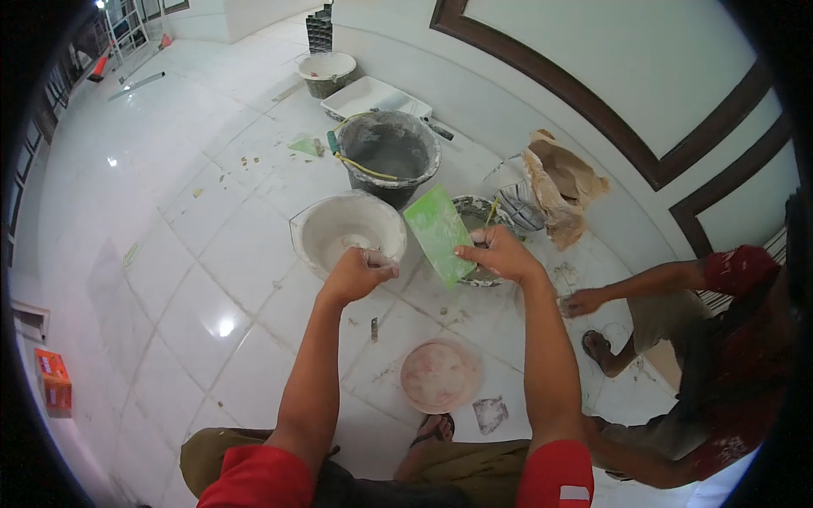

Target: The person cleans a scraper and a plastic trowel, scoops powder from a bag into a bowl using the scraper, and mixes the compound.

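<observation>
My right hand (501, 256) grips a flat green plastic scraper (440, 233) smeared with white, thumb on its face. The scraper is tilted and partly covers a small mortar-crusted bucket (476, 207) behind it. My left hand (362, 275) is closed, its fingers curled, in front of a white bucket (318, 233) with pale residue inside. Whether it holds anything, or touches the bucket's rim, I cannot tell. Beyond stands a larger dark bucket (391, 144) with a yellow handle.
A pinkish round lid or basin (440, 375) lies near my foot. To the right, another person (720, 339) crouches, one hand near the floor. A torn paper bag (555, 190), a white tray (373, 97) and a smaller bucket (326, 76) stand along the wall. Scraps litter the tiles.
</observation>
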`<act>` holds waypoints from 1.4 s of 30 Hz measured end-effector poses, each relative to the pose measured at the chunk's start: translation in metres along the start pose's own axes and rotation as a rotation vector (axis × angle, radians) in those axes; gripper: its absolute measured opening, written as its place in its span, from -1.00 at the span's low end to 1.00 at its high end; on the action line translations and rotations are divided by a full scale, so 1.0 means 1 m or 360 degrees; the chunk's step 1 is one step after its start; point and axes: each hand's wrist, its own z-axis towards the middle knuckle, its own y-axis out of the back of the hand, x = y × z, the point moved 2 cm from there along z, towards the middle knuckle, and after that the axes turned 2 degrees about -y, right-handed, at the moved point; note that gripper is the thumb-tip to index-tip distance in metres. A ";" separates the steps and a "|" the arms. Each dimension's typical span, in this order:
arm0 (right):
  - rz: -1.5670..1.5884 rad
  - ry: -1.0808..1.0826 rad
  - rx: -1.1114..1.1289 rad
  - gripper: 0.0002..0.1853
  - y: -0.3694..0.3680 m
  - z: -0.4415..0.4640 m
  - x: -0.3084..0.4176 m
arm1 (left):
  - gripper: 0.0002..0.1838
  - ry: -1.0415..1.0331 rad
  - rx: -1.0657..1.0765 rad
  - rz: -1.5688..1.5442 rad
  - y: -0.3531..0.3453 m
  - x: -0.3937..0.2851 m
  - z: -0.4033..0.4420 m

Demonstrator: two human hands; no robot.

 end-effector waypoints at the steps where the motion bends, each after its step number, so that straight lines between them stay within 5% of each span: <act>1: 0.0070 -0.0084 -0.0090 -0.67 0.003 -0.002 0.002 | -0.70 0.0008 0.0009 0.0197 -0.004 0.000 -0.001; 3: 0.0141 -0.0166 -0.0179 -0.69 0.000 -0.004 0.008 | -0.72 0.0018 0.0017 0.0396 -0.008 -0.001 -0.002; 6: -0.0126 0.0265 -0.0649 -0.76 -0.002 -0.006 0.018 | -0.69 0.0208 0.0066 0.0510 -0.011 0.006 0.000; 8: -0.0928 0.0912 -0.1063 -0.68 -0.001 -0.009 0.033 | -0.57 -0.0193 -0.0049 0.0112 -0.015 0.011 0.001; 12: -0.1128 0.1080 -0.1245 -0.56 -0.007 -0.013 0.050 | -0.43 -0.0011 0.0124 -0.0115 -0.006 -0.010 0.006; 14: -0.1353 0.1127 -0.1300 -0.52 -0.010 -0.013 0.051 | -0.42 0.0300 -0.0078 -0.1096 -0.004 -0.019 0.005; 17: -0.1443 0.1179 -0.1298 -0.50 -0.015 -0.012 0.051 | -0.45 0.0258 0.0083 -0.1702 0.001 -0.033 0.001; 23: -0.1559 0.1308 -0.1295 -0.51 -0.020 -0.014 0.057 | -0.53 0.0152 -0.0176 -0.1328 -0.001 -0.030 0.003; 30: -0.1672 0.1403 -0.1315 -0.53 -0.022 -0.014 0.062 | -0.61 0.0251 -0.0192 -0.1508 0.003 -0.031 0.001; 35: -0.1672 0.1402 -0.1249 -0.58 -0.028 -0.013 0.063 | -0.72 0.0126 -0.0274 -0.1010 -0.001 -0.029 0.000; 42: -0.1673 0.1351 -0.1230 -0.60 -0.023 -0.010 0.056 | -0.66 0.0139 -0.0196 -0.1214 0.000 -0.026 0.000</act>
